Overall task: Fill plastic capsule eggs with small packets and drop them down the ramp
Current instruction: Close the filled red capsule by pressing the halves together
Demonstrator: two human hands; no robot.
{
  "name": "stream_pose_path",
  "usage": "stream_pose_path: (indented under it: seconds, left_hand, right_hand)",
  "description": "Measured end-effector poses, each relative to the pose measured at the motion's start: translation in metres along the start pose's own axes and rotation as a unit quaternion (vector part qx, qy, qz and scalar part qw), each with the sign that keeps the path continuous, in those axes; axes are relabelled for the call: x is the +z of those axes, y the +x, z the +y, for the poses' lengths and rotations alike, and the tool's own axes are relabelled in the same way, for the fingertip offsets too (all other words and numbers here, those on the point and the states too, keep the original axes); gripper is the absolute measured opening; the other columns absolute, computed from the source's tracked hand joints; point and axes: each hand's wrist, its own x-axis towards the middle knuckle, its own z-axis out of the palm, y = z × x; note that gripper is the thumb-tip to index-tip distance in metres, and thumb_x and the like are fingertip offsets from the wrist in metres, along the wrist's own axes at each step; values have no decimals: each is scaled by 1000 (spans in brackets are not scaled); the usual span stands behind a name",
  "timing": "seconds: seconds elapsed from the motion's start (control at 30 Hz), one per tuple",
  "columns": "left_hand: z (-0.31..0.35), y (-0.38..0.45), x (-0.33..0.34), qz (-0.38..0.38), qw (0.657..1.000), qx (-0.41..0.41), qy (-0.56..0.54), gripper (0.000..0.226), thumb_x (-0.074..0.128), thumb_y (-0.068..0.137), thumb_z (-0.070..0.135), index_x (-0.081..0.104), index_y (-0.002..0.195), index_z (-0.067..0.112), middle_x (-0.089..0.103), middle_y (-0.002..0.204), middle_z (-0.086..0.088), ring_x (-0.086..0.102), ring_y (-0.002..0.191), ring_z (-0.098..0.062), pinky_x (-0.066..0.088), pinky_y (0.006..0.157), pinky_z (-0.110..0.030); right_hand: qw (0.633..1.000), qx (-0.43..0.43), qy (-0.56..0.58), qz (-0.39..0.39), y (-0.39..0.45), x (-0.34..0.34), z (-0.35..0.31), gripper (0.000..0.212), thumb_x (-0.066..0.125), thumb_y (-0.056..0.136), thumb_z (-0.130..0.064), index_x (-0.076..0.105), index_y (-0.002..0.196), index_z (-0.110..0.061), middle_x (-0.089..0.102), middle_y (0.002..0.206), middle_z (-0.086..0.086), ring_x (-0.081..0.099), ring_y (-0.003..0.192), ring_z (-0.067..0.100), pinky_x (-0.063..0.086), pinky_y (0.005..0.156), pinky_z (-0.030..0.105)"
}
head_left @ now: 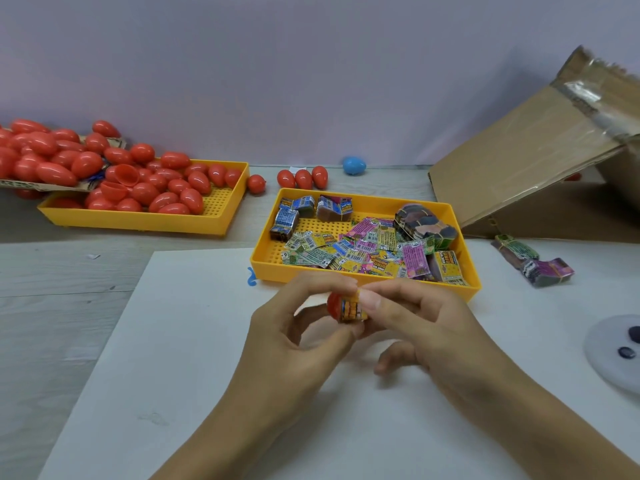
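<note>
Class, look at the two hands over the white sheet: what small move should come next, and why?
Probably push the packet fully into the red egg half. The left hand holds that half, the right hand pinches the packet at its mouth, and much of the packet remains outside, so the egg cannot be closed yet.

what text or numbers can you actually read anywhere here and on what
"6+" upside down, on a green packet at the near left of the packet tray.
"6" on a yellow packet mid-tray.
Other print and barcodes on the loose packets: too small to read.
Folded packet pinched between left hand and right hand: blurred.
</note>
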Motion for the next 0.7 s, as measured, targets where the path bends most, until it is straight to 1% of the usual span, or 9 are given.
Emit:
stream_pose_path:
  seconds: [0.1,0.2,0.27,0.33,0.4,0.47,0.57,0.63,0.7]
  left_hand:
    - [-1,-1,0,-10,999,27,22,55,69,77,-9,64,115,30,69,114,-1,65,113,-26,54,89,-29]
    - [2,-3,1,-20,1000,-7,-14,62,78,79,15,53,131,37,65,123,4,63,117,-22,55,88,-27]
    - [6,-2,1,-9,996,-71,-50,49,75,77,38,60,124,42,67,115,6,68,105,-20,58,79,-26]
    - [9,0,1,3,991,-109,-77,33,69,76,47,71,107,37,72,100,-1,72,88,-23,59,70,-27]
    - [9,1,-1,13,991,-103,-83,29,72,76,42,75,101,27,74,92,-7,72,79,-23,60,67,-30]
    - [9,0,-3,24,993,-77,-82,25,79,76,27,74,100,23,75,94,-7,72,83,-22,61,70,-34]
    - [6,-1,-6,27,997,-43,-64,34,77,74,7,73,102,26,75,99,-3,72,94,-21,60,78,-30]
    - [7,-1,-8,12,999,-13,-40,43,75,77,3,69,108,31,73,107,-1,70,102,-23,57,83,-26]
    - [7,-2,-8,-9,1000,8,-29,52,73,79,1,64,117,36,71,114,0,68,108,-26,57,86,-27]
  right_hand:
    - [1000,0,-1,8,-1,-2,1,25,82,72,-27,77,93,-14,75,81,14,74,73,21,54,48,26]
    - [998,-52,-23,36,-2,-4,3,28,86,68,-19,77,95,-19,76,86,9,73,74,17,56,53,26]
    - [990,-110,-64,56,-3,-4,2,32,88,67,-17,76,96,-24,76,90,4,71,80,16,55,55,26]
    - [980,-157,-107,56,-4,-3,3,32,85,70,-12,74,98,-24,74,93,2,70,82,17,55,53,27]
    - [974,-188,-122,43,-6,-1,4,34,82,75,-1,74,99,-23,72,97,3,68,83,17,55,50,28]
    - [978,-183,-93,44,-9,0,5,31,73,76,0,76,100,-20,72,100,3,68,86,17,55,50,29]
    - [993,-107,-20,56,-11,-1,-1,23,69,79,-22,77,100,-21,73,94,5,69,86,18,55,51,33]
    - [996,-72,-26,45,-12,1,-4,31,68,79,-42,78,99,-20,72,91,9,70,83,23,55,48,34]
    - [996,-69,-41,43,-14,4,-3,29,74,79,-43,77,98,-20,74,87,12,71,77,24,56,47,33]
